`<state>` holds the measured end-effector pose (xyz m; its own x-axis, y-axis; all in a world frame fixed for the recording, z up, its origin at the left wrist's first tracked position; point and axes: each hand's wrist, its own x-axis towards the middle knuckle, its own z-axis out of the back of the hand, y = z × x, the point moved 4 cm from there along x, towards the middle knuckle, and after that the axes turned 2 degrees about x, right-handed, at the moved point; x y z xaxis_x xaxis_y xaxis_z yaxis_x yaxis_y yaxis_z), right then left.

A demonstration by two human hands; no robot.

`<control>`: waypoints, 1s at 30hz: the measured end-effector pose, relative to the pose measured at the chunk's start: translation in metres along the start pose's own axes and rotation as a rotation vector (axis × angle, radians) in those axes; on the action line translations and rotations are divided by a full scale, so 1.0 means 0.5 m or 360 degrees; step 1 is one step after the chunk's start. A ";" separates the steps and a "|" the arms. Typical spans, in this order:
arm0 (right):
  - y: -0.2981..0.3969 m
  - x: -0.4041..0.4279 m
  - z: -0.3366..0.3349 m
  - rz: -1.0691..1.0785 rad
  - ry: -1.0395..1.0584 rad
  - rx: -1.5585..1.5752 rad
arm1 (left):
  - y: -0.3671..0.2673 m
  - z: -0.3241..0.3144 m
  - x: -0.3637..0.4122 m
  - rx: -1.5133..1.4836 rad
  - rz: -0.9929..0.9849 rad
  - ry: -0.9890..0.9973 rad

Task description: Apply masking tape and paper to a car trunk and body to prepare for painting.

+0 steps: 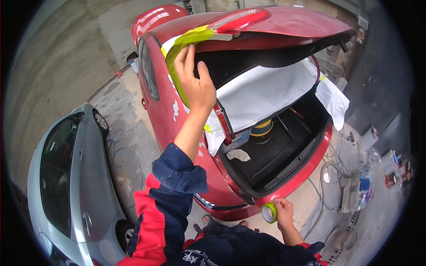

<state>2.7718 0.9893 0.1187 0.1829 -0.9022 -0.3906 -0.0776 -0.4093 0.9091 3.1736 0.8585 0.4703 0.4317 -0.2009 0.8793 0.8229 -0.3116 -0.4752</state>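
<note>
My left hand is raised, fingers extended and apart, at yellow-green masking tape along the rear edge of a red car. Its fingertips appear to touch the tape below the red tail light. My right hand is low, by the rear bumper, and grips a roll of green masking tape. The trunk lid stands raised. White masking sheet spans the opening behind the trunk, held with bits of tape at its sides.
The trunk floor holds a crumpled white cloth and a yellow-and-black round object. A silver-blue car stands at left. Hoses, buckets and a bin of supplies lie at right.
</note>
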 end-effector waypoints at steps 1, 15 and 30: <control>-0.008 0.008 0.009 0.0030 0.0016 0.0011 | -0.014 0.001 -0.007 0.0028 -0.0119 0.0057; -0.010 0.019 -0.027 0.0060 0.0302 -0.0109 | 0.066 0.006 0.044 -0.0040 -0.0040 -0.0139; -0.017 -0.045 -0.155 0.0156 0.0014 -0.0103 | 0.187 0.027 0.017 0.0035 -0.0042 0.0040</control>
<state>2.8442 1.0235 0.1308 0.1861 -0.9362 -0.2982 -0.0324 -0.3092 0.9504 3.2594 0.8401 0.4339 0.4006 -0.2164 0.8903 0.8419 -0.2965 -0.4509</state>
